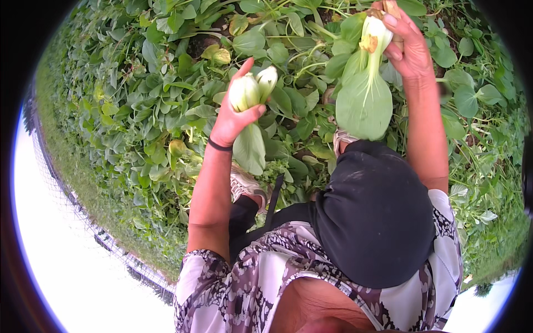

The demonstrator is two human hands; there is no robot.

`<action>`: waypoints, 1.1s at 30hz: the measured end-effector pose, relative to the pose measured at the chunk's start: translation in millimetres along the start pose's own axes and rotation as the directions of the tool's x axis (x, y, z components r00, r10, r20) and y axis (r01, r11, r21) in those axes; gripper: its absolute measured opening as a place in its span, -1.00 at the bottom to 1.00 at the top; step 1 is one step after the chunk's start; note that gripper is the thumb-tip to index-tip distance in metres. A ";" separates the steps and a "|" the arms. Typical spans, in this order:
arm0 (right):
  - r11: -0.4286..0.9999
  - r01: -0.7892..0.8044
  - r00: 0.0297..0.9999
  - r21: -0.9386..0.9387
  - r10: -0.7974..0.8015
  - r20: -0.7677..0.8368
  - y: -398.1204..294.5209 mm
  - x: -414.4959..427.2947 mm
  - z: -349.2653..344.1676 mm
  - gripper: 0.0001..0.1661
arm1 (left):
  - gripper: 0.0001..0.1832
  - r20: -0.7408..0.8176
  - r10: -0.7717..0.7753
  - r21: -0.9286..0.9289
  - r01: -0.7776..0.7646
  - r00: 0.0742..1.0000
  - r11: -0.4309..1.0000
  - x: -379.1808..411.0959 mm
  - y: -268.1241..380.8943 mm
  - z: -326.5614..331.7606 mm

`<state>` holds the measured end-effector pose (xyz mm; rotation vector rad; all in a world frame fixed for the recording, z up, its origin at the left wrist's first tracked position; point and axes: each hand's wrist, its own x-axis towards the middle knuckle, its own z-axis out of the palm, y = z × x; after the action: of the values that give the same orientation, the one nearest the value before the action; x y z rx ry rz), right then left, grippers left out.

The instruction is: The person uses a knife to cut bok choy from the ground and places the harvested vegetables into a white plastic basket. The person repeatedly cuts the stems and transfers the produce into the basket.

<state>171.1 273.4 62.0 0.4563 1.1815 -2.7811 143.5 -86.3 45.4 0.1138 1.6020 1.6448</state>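
Observation:
My left hand point(235, 121) holds two pak choi heads point(245, 92) side by side, their pale cut bases up. Their green leaves hang below the palm. At the upper right, my right hand point(411, 54) grips another pak choi point(366, 100) by its white base, with the broad leaf pointing down toward my knee. A small yellowed, torn piece of leaf point(368, 43) clings to its stem. The same hand also has a wooden handle point(391, 8) in its grasp. The tool's working end is hidden or out of frame.
Dense leafy plants point(125, 104) surround me, with some yellowing leaves point(216, 54) low down. My shoes point(245, 185) stand among them. My bent knee point(374, 208) in dark trousers rises in front at the right. A wire fence point(104, 239) runs along the far left.

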 end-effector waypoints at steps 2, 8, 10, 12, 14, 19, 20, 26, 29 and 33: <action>0.926 -0.057 0.996 -0.373 0.029 -0.079 -7.1 -5.2 3.7 -0.60 | 0.05 -0.025 -0.020 -0.075 0.018 0.999 0.997 -6.6 -7.8 -5.6; 0.891 0.020 0.988 -0.453 0.051 0.144 32.4 -4.0 36.3 -0.41 | -0.01 -0.184 0.129 -0.106 -0.150 0.974 0.983 4.4 22.6 3.5; 0.840 -0.107 0.975 -0.532 0.193 0.109 32.7 -4.9 64.9 -0.52 | 0.08 -0.221 0.144 -0.078 -0.164 0.965 0.983 13.6 36.9 26.8; 0.909 -0.104 0.984 -0.405 0.154 0.092 57.7 -2.9 79.8 -0.54 | 0.24 -0.183 0.207 -0.065 -0.222 0.961 0.973 19.5 37.9 44.6; 0.940 -0.066 0.995 -0.335 0.089 0.052 76.9 -3.1 90.9 -0.59 | 0.36 -0.142 0.301 0.015 -0.302 0.943 0.953 20.1 24.5 54.2; 0.930 -0.203 0.979 -0.305 0.192 -0.067 108.4 -16.6 83.4 -0.60 | 0.23 -0.316 0.029 -0.335 -0.140 0.948 0.932 9.9 -2.9 78.6; 0.903 -0.282 0.959 -0.324 0.274 -0.070 108.7 -18.1 78.9 -0.61 | 0.18 -0.274 -0.062 -0.401 -0.055 0.960 0.915 3.0 -7.1 74.6; 0.564 -0.082 0.996 -0.822 0.011 -0.092 104.1 9.3 16.6 -0.60 | 0.24 0.115 -0.219 -0.418 0.247 0.969 0.874 -47.4 -23.6 33.9; 0.266 -0.129 0.954 -0.955 0.297 -0.046 93.9 18.9 38.8 -0.62 | 0.27 0.186 -0.244 -0.042 0.256 0.952 0.966 -51.9 -5.4 4.6; -0.025 0.212 0.877 -0.977 0.447 0.178 122.1 17.8 30.8 -0.56 | 0.30 0.172 -0.220 -0.053 0.232 0.960 0.971 -45.9 29.8 -19.4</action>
<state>170.4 166.8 -7.4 -0.2870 2.3225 -0.9402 148.5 -124.5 88.7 0.0267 1.3742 1.4744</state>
